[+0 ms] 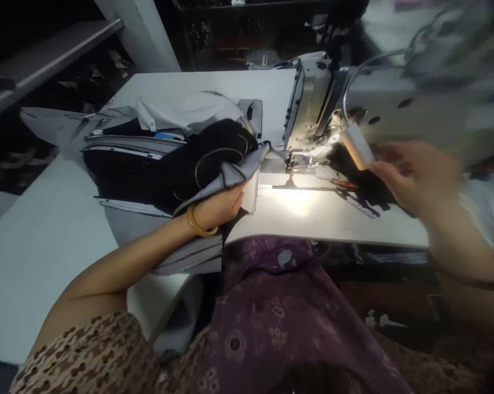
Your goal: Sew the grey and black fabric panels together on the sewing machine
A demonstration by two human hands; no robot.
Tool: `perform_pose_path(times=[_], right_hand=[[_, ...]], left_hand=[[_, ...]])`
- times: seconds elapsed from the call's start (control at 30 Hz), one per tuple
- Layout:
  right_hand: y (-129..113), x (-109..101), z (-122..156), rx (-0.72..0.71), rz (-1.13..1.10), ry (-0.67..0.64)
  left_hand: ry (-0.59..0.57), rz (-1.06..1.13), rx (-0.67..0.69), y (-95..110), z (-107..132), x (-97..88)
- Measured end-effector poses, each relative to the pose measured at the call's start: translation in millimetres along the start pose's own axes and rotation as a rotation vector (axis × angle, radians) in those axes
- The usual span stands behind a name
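My left hand (pixel 226 207), below a yellow bangle, is closed on the edge of a black and grey fabric piece (pixel 176 169). The cloth covers some of its fingers. This bulky piece has dark trim and curved seams, and it lies left of the sewing machine (pixel 312 104). My right hand (pixel 419 172), slightly blurred, pinches the end of a small lamp head (pixel 357 145) on a bendable metal neck. The lamp lights the needle area and the machine bed (pixel 300 161). No cloth lies under the needle area.
An orange-handled tool (pixel 344 184) and tweezers (pixel 359 203) lie on the white table (pixel 378 232) beside dark scraps. Stacked grey panels (pixel 193 257) hang over the table's edge at left. A shelf (pixel 53 60) stands at the far left, and white cloth (pixel 488 208) lies at right.
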State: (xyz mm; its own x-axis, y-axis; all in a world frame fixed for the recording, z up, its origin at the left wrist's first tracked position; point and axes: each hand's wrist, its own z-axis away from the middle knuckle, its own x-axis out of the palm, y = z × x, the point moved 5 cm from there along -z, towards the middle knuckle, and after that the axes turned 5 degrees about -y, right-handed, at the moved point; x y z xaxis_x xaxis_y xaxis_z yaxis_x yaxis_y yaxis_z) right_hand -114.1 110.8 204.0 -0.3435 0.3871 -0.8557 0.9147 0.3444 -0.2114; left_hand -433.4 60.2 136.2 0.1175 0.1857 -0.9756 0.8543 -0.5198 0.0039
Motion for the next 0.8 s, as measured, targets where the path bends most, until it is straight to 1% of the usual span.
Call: perform_pose_path(times=[0.03, 0.07, 0.1, 0.17, 0.23, 0.3, 0.33, 0.37, 0.4, 0.5, 0.6, 0.7, 0.77, 0.8], right_hand=[[-0.5, 3.8, 10.0, -0.008, -0.042, 0.021], [-3.1, 11.8, 20.6, -0.028, -0.073, 0.019], [-8.9, 24.2, 31.2, -0.068, -0.091, -0.01], [-30.9, 58.8, 50.5, -0.207, -0.097, -0.135], [-63.5, 96.7, 64.5, -0.376, -0.086, -0.276], [-101.9, 130.4, 70.9, -0.546, -0.094, -0.441], [-122.0, 143.4, 71.2, -0.634, -0.113, -0.516], [-141.1, 152.6, 68.9, -0.704, -0.141, -0.557], [-159.1, 158.7, 64.6, -0.76, -0.174, -0.573], [-204.7, 166.8, 47.7, -0.827, -0.263, -0.543], [-247.6, 170.6, 46.3, -0.894, -0.333, -0.548], [-295.4, 174.0, 68.1, -1.005, -0.399, -0.57], [-327.1, 177.8, 89.4, -1.064, -0.441, -0.596], [-341.0, 180.8, 99.3, -1.072, -0.45, -0.612]], left_hand=[[0.028, -0.043, -0.013, -1.6, 0.0, -15.1], [0.062, -0.078, -0.02, -3.6, 0.6, -30.3], [0.102, -0.102, -0.025, -6.1, 1.8, -45.2], [0.174, -0.116, -0.026, -11.6, 5.1, -71.4], [0.205, -0.143, -0.024, -15.9, 8.5, -90.3], [0.203, -0.178, -0.041, -18.1, 12.2, -102.0], [0.191, -0.192, -0.065, -19.0, 14.5, -105.6], [0.178, -0.2, -0.099, -19.8, 17.4, -108.2], [0.163, -0.199, -0.139, -20.7, 20.8, -109.8], [0.115, -0.205, -0.231, -23.6, 32.7, -111.4], [0.075, -0.253, -0.271, -29.6, 40.9, -111.4], [0.016, -0.317, -0.268, -35.4, 34.3, -110.1], [-0.011, -0.379, -0.256, -35.8, 18.9, -110.5], [-0.026, -0.425, -0.26, -35.7, 8.5, -111.8]])
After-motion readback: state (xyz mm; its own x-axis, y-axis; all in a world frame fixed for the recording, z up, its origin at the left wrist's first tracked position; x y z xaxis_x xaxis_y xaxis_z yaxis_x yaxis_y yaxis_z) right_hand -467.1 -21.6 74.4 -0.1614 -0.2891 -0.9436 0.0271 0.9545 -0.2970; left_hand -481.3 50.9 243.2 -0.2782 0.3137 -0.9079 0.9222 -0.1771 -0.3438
